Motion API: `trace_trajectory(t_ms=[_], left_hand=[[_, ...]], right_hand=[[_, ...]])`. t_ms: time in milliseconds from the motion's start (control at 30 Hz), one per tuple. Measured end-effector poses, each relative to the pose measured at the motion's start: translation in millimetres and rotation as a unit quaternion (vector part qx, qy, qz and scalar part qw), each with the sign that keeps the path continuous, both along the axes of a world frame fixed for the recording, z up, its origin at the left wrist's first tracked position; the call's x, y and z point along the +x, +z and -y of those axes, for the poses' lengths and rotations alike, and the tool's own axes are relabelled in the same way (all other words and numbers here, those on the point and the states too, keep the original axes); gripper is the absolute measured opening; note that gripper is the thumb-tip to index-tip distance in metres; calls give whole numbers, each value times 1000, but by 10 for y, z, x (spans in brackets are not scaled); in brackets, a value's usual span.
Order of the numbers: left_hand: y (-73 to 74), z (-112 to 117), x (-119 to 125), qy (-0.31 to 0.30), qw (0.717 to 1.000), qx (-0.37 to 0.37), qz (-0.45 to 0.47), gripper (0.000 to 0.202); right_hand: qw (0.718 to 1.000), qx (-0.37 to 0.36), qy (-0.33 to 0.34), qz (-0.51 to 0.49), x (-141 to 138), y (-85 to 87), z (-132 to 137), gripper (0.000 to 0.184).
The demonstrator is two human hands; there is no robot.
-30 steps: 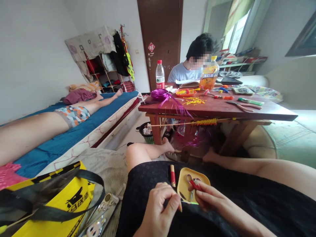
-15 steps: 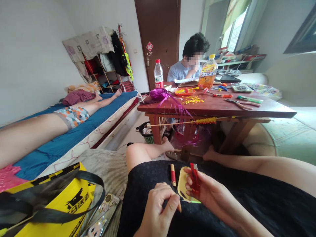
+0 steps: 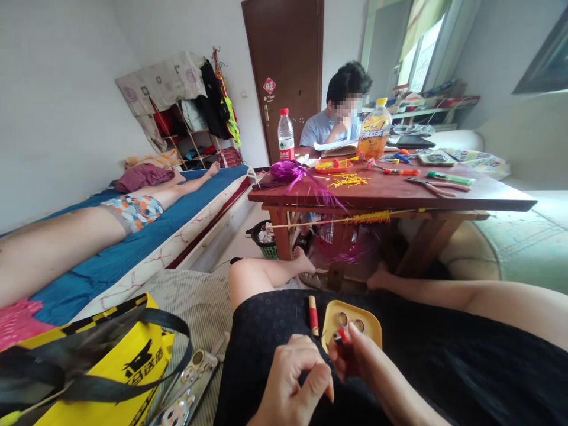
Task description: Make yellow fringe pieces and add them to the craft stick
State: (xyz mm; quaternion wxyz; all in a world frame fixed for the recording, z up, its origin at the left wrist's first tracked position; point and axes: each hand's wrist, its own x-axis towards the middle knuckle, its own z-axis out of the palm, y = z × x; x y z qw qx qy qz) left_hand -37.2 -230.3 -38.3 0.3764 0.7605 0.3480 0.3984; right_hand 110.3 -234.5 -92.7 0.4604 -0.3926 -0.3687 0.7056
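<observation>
I sit with a black skirt over my lap. My left hand (image 3: 295, 378) is closed in a pinch over my lap; what the fingertips hold is too thin to make out. My right hand (image 3: 370, 370) is wrapped around a red lighter (image 3: 341, 341), held close to the left fingertips. Just beyond them a small yellow tray (image 3: 370, 324) rests on my lap with a pair of scissors (image 3: 350, 322) in it. A short red and tan stick (image 3: 313, 315) lies left of the tray.
A wooden table (image 3: 390, 192) ahead carries bottles, pliers, yellow bits and a purple tassel (image 3: 288, 171). A person sits behind it. Another person lies on the blue bed (image 3: 133, 242) at left. A yellow bag (image 3: 115, 361) and a phone (image 3: 186, 387) lie beside me.
My right hand took the red lighter from the tray, lifted it upright, and has now lowered it toward the left hand's pinched fingers. The scissors show in the tray again.
</observation>
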Motion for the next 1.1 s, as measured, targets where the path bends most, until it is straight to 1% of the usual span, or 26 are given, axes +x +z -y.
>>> trace_trajectory(t_ms=[67, 200, 267, 467, 600, 900, 1100], left_hand=[[-33, 1, 1, -9, 1000, 6, 1, 54], [-120, 6, 5, -23, 1000, 10, 14, 52], [-137, 8, 16, -30, 999, 10, 20, 52], [-90, 12, 44, -41, 999, -10, 17, 55], [-104, 2, 35, -52, 998, -5, 44, 55], [-92, -7, 50, -62, 997, -2, 54, 54], [-97, -8, 37, -65, 997, -11, 47, 53]], right_hand=[[999, -15, -28, 42, -48, 5, -3, 57], [987, -53, -114, 101, -109, 0, -18, 53], [984, -57, -130, 113, -110, -16, -31, 55], [982, -41, -141, 119, -90, -90, -41, 53], [982, -35, -145, 116, -101, -140, -22, 53], [980, -13, -137, 142, -84, -107, -22, 53], [974, 10, -128, 188, -104, -156, -8, 55]])
